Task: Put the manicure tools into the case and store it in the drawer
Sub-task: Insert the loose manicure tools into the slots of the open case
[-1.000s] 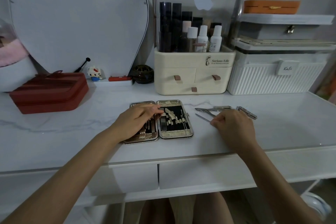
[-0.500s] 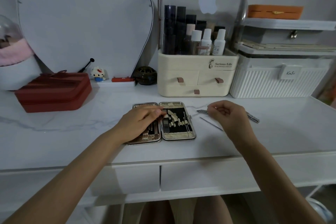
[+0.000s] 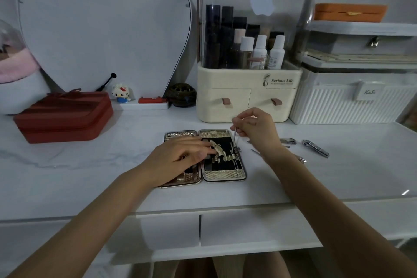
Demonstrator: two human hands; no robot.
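The drawer fronts (image 3: 237,230) sit nearest, below the tabletop (image 3: 338,178) edge, both closed; the case goes into one of them only once it is filled, so they are judged the last station of the task.

The case (image 3: 223,175) lies opened flat on the tabletop, both halves facing up, which exposes the elastic loops for loading. The left hand (image 3: 178,160) rests across the left half, fingers extended and relaxed toward the hinge, gripping nothing. This placement appears intended to hold the case against sliding while a tool is pushed under a loop.

The right hand (image 3: 255,128) is raised over the far right corner of the case and pinches the upper end of a thin metal tool (image 3: 233,140) between thumb and fingertips. The tool hangs nearly upright with its lower tip at the loops of the right half. Gripping the top end leaves the tip free to be steered into a narrow slot.

Just right of the case, the remaining tools lie loose on the tabletop: a small clipper (image 3: 288,141), a large clipper (image 3: 315,148) and slender pieces partly hidden by the right forearm. They are within short reach of the loading hand.

Farther back stand a cosmetics organizer (image 3: 248,95), a red box (image 3: 65,115) and a white ribbed bin (image 3: 352,106), none involved in the task.
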